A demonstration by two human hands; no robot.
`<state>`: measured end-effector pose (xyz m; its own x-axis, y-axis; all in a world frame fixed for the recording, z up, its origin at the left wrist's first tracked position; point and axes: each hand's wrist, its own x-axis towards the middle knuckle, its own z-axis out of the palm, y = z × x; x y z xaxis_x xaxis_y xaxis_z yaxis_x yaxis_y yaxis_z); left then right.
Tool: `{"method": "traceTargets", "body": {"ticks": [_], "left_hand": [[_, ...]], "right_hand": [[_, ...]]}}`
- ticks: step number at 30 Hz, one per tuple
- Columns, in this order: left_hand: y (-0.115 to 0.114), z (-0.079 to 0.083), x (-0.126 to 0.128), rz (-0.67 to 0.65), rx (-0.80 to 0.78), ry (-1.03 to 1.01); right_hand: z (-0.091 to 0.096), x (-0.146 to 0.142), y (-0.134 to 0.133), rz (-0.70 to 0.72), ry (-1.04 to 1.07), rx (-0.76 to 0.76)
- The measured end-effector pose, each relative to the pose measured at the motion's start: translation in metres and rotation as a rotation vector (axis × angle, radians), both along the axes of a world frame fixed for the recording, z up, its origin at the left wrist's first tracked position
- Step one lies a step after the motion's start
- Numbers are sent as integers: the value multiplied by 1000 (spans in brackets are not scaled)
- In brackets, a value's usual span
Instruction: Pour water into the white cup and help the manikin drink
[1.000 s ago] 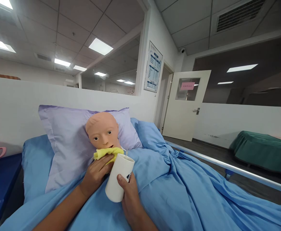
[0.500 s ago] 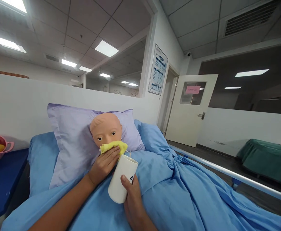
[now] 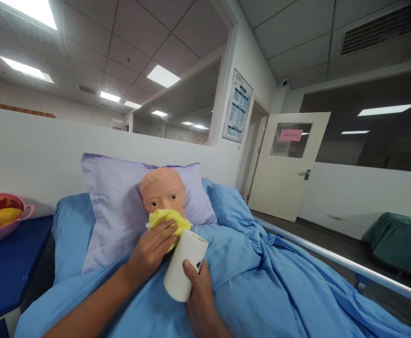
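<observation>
A manikin [image 3: 163, 188] lies with its head on a lilac pillow [image 3: 113, 202], its eyes showing above a yellow cloth [image 3: 166, 217]. My left hand [image 3: 154, 246] presses that cloth over the manikin's mouth and nose area, fingers laid across it. In my right hand [image 3: 201, 291] is a white cup [image 3: 184, 270], tilted, with the thumb across its side and the other fingers hidden behind. A thin straw [image 3: 196, 229] sticks up at the cup's rim. What the cup contains cannot be seen.
Blue bedding [image 3: 247, 272] covers the manikin's body. A metal bed rail [image 3: 325, 249] runs along the right. At the left, a pink basket [image 3: 25, 213] of fruit-like items stands on a dark blue tabletop [image 3: 11, 263]. A door [image 3: 290, 183] stands ajar behind.
The view has shifted a little, so everything sits further right. More of the yellow cloth now spreads over the lower face under my left hand. The cup stays in my right hand.
</observation>
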<state>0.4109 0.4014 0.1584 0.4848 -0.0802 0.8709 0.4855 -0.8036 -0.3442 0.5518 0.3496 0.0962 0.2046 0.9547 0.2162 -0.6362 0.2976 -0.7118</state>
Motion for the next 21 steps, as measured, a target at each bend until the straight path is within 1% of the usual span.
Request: {"method": "traceTargets", "body": {"ticks": [2, 5, 7, 8, 12, 14, 15, 17, 19, 21], "left_hand": [[9, 7, 8, 29, 7, 7], [25, 6, 19, 108, 16, 69], [30, -1, 22, 129, 1, 90], [30, -6, 22, 119, -20, 79], [23, -27, 11, 68, -184, 23], [18, -32, 3, 55, -236, 43], [17, -32, 0, 48, -238, 54], [15, -26, -4, 21, -197, 71], [16, -13, -4, -18, -133, 67], [20, 1, 0, -48, -71, 56]], "right_hand": [[2, 2, -2, 3, -20, -25], [5, 4, -6, 17, -41, -78], [7, 4, -7, 19, -41, -78], [7, 4, -8, 16, -43, -79], [6, 4, -9, 16, -65, -101], [5, 3, -9, 26, -64, -91], [5, 3, -8, 28, -59, -77], [4, 1, -7, 16, -39, -38], [3, 0, -5, 2, -28, -20], [4, 0, -5, 3, -36, -48]]}}
